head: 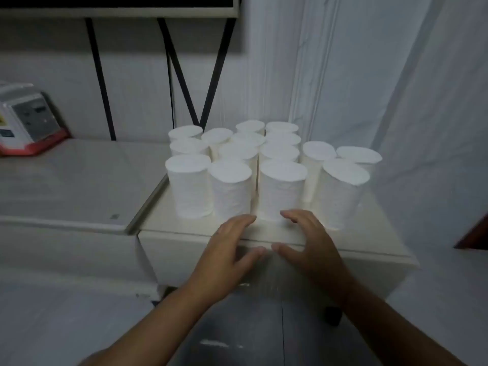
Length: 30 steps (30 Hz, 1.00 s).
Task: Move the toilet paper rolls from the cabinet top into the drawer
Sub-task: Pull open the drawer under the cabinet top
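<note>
Head view: both hands, left (229,249) and right (306,239), were spread empty; toilet paper rolls (281,191) judged light, soft, best gripped round the sides.

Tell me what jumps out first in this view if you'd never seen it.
A tight cluster of upright white toilet paper rolls crowds the cabinet top. Just in front, the left hand and right hand spread open at the cabinet's front edge, holding nothing. Far left, a grey device with a red base sits on the neighbouring surface.
</note>
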{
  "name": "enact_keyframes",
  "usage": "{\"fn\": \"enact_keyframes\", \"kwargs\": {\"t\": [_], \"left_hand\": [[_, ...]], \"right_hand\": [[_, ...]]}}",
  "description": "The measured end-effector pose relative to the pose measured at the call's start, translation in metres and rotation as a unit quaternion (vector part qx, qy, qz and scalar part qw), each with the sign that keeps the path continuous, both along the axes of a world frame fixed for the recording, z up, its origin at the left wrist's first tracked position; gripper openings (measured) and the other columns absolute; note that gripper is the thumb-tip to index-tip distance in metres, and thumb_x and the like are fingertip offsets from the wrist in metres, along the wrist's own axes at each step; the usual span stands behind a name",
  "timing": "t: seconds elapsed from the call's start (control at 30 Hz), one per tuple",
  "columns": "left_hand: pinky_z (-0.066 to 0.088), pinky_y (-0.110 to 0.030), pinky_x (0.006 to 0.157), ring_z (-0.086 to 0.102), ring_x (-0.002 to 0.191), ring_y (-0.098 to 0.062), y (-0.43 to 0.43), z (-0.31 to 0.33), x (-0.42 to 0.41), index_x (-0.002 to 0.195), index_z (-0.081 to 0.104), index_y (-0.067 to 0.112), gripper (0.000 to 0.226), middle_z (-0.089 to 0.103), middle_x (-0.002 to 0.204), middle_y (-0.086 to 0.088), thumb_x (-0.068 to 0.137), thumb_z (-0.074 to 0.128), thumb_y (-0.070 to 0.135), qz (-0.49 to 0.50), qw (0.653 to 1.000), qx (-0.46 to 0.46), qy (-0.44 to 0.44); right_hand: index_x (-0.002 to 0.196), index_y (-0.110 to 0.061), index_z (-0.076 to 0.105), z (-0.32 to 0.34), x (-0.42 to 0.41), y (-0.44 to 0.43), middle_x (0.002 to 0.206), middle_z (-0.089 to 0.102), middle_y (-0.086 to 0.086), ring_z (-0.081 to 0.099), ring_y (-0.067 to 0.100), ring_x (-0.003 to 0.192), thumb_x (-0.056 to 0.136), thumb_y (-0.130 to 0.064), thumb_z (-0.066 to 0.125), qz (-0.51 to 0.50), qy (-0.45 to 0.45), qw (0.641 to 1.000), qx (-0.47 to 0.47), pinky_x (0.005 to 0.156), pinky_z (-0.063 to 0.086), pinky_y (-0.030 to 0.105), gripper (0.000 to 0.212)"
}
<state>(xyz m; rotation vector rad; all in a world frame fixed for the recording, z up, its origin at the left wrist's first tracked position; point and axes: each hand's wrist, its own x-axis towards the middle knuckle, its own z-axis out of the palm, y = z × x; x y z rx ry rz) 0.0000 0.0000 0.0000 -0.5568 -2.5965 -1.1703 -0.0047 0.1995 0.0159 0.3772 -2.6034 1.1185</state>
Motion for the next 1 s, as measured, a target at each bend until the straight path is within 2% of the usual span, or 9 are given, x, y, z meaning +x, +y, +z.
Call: {"fn": "enact_keyframes", "kwargs": {"t": [0.07,0.17,0.23,0.37,0.43,0.53,0.67,0.8,1.0], "left_hand": [[0.027,-0.025,0.113,0.031,0.132,0.000,-0.003,-0.011,0.004,0.141,0.036,0.032,0.058,0.037,0.146,0.014,0.089,0.054,0.049,0.005,0.999,-0.032,-0.034],[0.019,-0.030,0.117,0.028,0.138,-0.011,-0.009,-0.031,0.004,0.143,0.036,0.024,0.056,0.036,0.149,0.006,0.093,0.050,0.045,0.032,0.995,-0.079,-0.053],[0.008,-0.031,0.119,0.020,0.142,-0.012,-0.011,-0.040,0.002,0.145,0.032,0.023,0.056,0.029,0.153,0.004,0.095,0.044,0.046,0.044,0.991,-0.122,-0.042],[-0.010,-0.031,0.117,0.000,0.147,-0.011,-0.017,-0.056,-0.001,0.151,0.017,0.023,0.062,0.011,0.160,0.005,0.097,0.032,0.052,0.052,0.975,-0.217,-0.013],[-0.011,-0.033,0.118,-0.006,0.147,-0.011,-0.018,-0.062,-0.001,0.152,0.010,0.024,0.066,0.004,0.161,0.005,0.096,0.028,0.054,0.051,0.968,-0.245,-0.003],[-0.011,-0.036,0.118,-0.012,0.146,-0.010,-0.018,-0.069,0.001,0.152,0.005,0.024,0.069,-0.001,0.161,0.006,0.095,0.026,0.057,0.062,0.963,-0.263,0.011],[-0.004,-0.041,0.119,-0.014,0.145,-0.009,-0.016,-0.076,0.007,0.152,0.002,0.026,0.069,-0.004,0.161,0.008,0.096,0.029,0.055,0.074,0.962,-0.262,0.008],[0.001,-0.044,0.118,-0.008,0.147,-0.011,-0.015,-0.074,0.011,0.151,0.008,0.025,0.066,0.003,0.161,0.008,0.096,0.034,0.051,0.079,0.965,-0.249,0.003],[0.005,-0.042,0.117,0.000,0.147,-0.012,-0.011,-0.068,0.013,0.150,0.016,0.023,0.064,0.010,0.160,0.006,0.096,0.038,0.049,0.091,0.967,-0.236,0.003]], "right_hand": [[0.126,-0.012,0.053,-0.012,0.005,0.000,0.130,0.051,0.003,0.044,0.013,0.119,0.073,-0.025,0.078,-0.002,-0.015,0.999,0.040,0.101,0.029,0.018,0.060],[0.127,-0.012,0.053,-0.039,0.011,0.005,0.132,0.052,0.006,0.045,0.022,0.124,0.077,-0.031,0.073,-0.023,-0.056,0.993,0.099,0.106,0.031,0.031,0.057],[0.129,-0.013,0.053,-0.051,0.014,0.004,0.134,0.051,0.006,0.044,0.024,0.126,0.079,-0.040,0.066,-0.041,-0.052,0.990,0.127,0.108,0.031,0.038,0.058],[0.133,-0.016,0.049,-0.066,0.017,0.000,0.141,0.046,0.005,0.040,0.025,0.130,0.077,-0.049,0.050,-0.057,-0.020,0.979,0.195,0.112,0.024,0.042,0.065],[0.136,-0.016,0.046,-0.071,0.018,-0.001,0.143,0.044,0.006,0.039,0.025,0.132,0.079,-0.051,0.047,-0.060,-0.009,0.974,0.220,0.114,0.018,0.042,0.066],[0.138,-0.017,0.044,-0.072,0.020,-0.004,0.143,0.045,0.007,0.040,0.025,0.131,0.081,-0.055,0.040,-0.070,0.012,0.967,0.243,0.113,0.019,0.044,0.068],[0.141,-0.016,0.039,-0.077,0.024,-0.005,0.144,0.043,0.007,0.037,0.024,0.134,0.083,-0.051,0.048,-0.070,0.026,0.958,0.276,0.114,0.016,0.045,0.068],[0.141,-0.015,0.039,-0.080,0.024,-0.005,0.143,0.043,0.007,0.036,0.025,0.133,0.084,-0.048,0.056,-0.069,0.029,0.958,0.277,0.114,0.014,0.046,0.068],[0.140,-0.018,0.040,-0.082,0.023,-0.009,0.141,0.044,0.004,0.036,0.023,0.132,0.080,-0.054,0.044,-0.088,0.028,0.959,0.269,0.114,0.012,0.044,0.070]]}}
